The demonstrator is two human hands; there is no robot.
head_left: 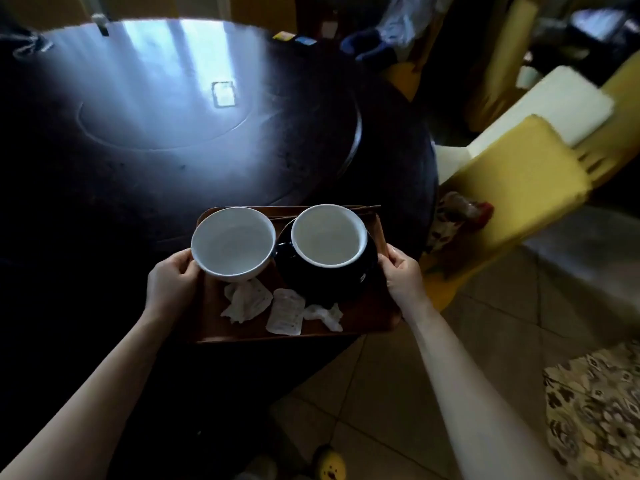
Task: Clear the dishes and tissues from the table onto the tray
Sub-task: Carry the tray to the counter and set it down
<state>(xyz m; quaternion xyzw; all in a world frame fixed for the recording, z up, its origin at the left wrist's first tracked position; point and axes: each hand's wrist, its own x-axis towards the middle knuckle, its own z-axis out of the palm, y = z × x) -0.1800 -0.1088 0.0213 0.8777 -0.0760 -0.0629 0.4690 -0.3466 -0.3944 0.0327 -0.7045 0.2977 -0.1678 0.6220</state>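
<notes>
Head view, looking down: I have the brown tray (374,315) gripped by its two short ends, my left hand (171,280) closed on the left edge and my right hand (403,277) closed on the right edge, so its long axis runs straight across between my palms. The white bowl (232,244) sits toward the tray's far left corner, touching my left thumb, and the dark bowl (329,239) with its white inside sits toward the far right corner on a dark saucer (369,271). Crumpled tissues (246,299) and a small wrapper (285,311) lie along the near edge, and thin sticks (360,210), probably chopsticks, rest along the far edge. The tray overhangs the near rim of the dark round table (156,140), whose top looks cleared apart from a small card (224,94) near its middle. Both hands are equally near, so I judge that what is left is an even lift, keeping both ends level.
</notes>
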